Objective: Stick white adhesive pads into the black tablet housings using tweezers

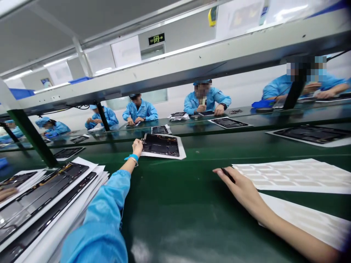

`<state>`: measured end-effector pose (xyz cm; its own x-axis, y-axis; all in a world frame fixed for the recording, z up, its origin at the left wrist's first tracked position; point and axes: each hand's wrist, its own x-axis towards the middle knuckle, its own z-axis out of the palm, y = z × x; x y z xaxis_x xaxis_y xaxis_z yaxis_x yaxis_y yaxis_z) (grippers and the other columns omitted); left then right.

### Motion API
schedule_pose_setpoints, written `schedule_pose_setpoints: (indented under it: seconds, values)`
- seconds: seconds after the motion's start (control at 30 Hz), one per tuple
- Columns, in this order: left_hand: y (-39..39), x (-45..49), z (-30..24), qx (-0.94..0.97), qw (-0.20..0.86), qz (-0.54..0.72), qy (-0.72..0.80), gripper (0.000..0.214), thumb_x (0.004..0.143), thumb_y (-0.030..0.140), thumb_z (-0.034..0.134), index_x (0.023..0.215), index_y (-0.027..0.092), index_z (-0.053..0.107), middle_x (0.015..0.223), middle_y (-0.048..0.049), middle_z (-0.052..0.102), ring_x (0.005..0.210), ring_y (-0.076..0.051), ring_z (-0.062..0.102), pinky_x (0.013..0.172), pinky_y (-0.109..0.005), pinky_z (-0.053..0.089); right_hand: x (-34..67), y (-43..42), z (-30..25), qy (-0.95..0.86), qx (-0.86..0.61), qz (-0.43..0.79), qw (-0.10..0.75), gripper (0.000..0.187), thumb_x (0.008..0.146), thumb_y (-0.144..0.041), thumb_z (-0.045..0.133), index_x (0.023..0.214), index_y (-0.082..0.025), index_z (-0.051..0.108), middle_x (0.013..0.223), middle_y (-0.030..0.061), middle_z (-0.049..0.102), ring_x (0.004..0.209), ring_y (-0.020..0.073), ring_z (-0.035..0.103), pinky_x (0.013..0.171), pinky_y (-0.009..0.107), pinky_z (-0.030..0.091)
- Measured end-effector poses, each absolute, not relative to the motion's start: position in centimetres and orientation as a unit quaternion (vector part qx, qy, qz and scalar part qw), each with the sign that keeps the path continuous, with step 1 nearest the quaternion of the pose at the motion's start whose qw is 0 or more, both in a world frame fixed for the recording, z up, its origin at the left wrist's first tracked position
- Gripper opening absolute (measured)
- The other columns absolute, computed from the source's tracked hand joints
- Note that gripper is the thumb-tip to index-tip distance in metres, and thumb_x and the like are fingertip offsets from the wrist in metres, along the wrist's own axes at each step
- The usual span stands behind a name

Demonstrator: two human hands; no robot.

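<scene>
Head view: left hand [137,147] pinching dark panel [161,145], right hand [236,186] gripping black tool [228,175].

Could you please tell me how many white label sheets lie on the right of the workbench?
2. The upper label sheet lies at the right of the green workbench, and the lower label sheet lies just below it, running out of view. Others may lie beneath.

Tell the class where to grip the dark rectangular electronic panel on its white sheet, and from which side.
Take the white sheet's near margin, from the near side: it lies flat on the green mat, its border extending past the panel.
</scene>
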<state>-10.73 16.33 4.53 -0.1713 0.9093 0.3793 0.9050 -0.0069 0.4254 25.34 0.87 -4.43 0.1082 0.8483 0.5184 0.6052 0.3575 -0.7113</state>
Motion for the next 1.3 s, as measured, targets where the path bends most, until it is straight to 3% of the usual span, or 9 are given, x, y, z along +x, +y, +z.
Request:
schedule_pose_setpoints:
  seconds: [0.13, 0.23, 0.3, 0.43, 0.5, 0.57, 0.77, 1.3]
  values:
    - [16.0, -11.5, 3.9, 0.618, -0.023, 0.284, 0.733, 0.039, 0.095, 0.035, 0.060, 0.129, 0.016, 0.054, 0.131, -0.0109, 0.055, 0.115, -0.025, 0.057, 0.096, -0.048, 0.051, 25.1, 0.9, -4.8, -0.682, -0.526, 0.096, 0.498, 0.044, 0.091, -0.062, 0.041, 0.089, -0.026, 0.067, 0.091, 0.0069, 0.072, 0.092, 0.0273, 0.068, 0.082, 0.041, 0.053]
    - [14.0, -9.8, 2.3, 0.678, -0.032, 0.260, 0.687, 0.043, 0.096, 0.028, 0.055, 0.137, 0.015, 0.048, 0.147, -0.0161, 0.041, 0.136, -0.033, 0.039, 0.111, -0.058, 0.035, 24.9, 0.5, -4.6, -0.718, -0.502, 0.072, 0.477, 0.042, 0.093, -0.057, 0.040, 0.097, -0.026, 0.067, 0.091, 0.0077, 0.070, 0.091, 0.0264, 0.067, 0.082, 0.042, 0.054]
    - [11.6, -7.4, 0.8, 0.752, -0.023, 0.230, 0.617, 0.044, 0.096, 0.023, 0.052, 0.139, 0.016, 0.048, 0.153, -0.0156, 0.036, 0.145, -0.033, 0.025, 0.118, -0.055, 0.024, 24.7, 0.1, -4.4, -0.744, -0.488, 0.064, 0.453, 0.040, 0.095, -0.054, 0.039, 0.101, -0.026, 0.067, 0.092, 0.0077, 0.070, 0.090, 0.0258, 0.067, 0.081, 0.042, 0.054]
    - [4.8, -1.5, -2.1, 0.888, 0.030, 0.147, 0.434, 0.049, 0.091, 0.044, 0.060, 0.138, 0.032, 0.051, 0.150, -0.0008, 0.043, 0.143, -0.023, 0.032, 0.120, -0.039, 0.025, 24.6, -0.5, -4.8, -0.771, -0.470, 0.058, 0.425, 0.038, 0.096, -0.053, 0.039, 0.102, -0.027, 0.066, 0.095, 0.0069, 0.072, 0.090, 0.0256, 0.070, 0.080, 0.041, 0.056]
    - [2.1, 0.8, -2.6, 0.946, 0.073, 0.088, 0.302, 0.050, 0.102, 0.047, 0.036, 0.148, 0.027, 0.038, 0.155, -0.0063, 0.036, 0.146, -0.025, 0.029, 0.119, -0.044, 0.026, 24.9, -0.4, -5.4, -0.774, -0.470, 0.061, 0.420, 0.039, 0.095, -0.055, 0.040, 0.102, -0.027, 0.066, 0.099, 0.0069, 0.074, 0.092, 0.0264, 0.071, 0.081, 0.040, 0.057]
    - [0.5, 2.1, -2.5, 0.958, 0.102, 0.044, 0.265, 0.051, 0.105, 0.044, 0.027, 0.153, 0.026, 0.030, 0.159, -0.0072, 0.027, 0.148, -0.026, 0.022, 0.121, -0.047, 0.020, 25.3, -0.2, -6.1, -0.786, -0.473, 0.077, 0.391, 0.041, 0.094, -0.057, 0.041, 0.101, -0.026, 0.067, 0.101, 0.0069, 0.075, 0.092, 0.0273, 0.072, 0.080, 0.039, 0.059]
    - [0.3, 2.2, -1.8, 0.957, 0.102, 0.016, 0.272, 0.048, 0.106, 0.036, 0.030, 0.151, 0.020, 0.035, 0.160, -0.0106, 0.026, 0.149, -0.027, 0.019, 0.121, -0.047, 0.017, 25.7, -0.1, -6.5, -0.834, -0.459, 0.134, 0.275, 0.038, 0.095, -0.051, 0.041, 0.109, -0.028, 0.068, 0.110, 0.0057, 0.075, 0.098, 0.0262, 0.072, 0.082, 0.037, 0.059]
    - [0.4, 2.2, -2.3, 0.959, 0.071, 0.027, 0.271, 0.045, 0.106, 0.037, 0.029, 0.148, 0.022, 0.039, 0.158, -0.0088, 0.030, 0.149, -0.025, 0.021, 0.121, -0.045, 0.020, 25.4, -0.6, -5.4, -0.832, -0.461, 0.156, 0.267, 0.037, 0.094, -0.052, 0.041, 0.103, -0.028, 0.069, 0.105, 0.0067, 0.074, 0.095, 0.0266, 0.072, 0.081, 0.037, 0.058]
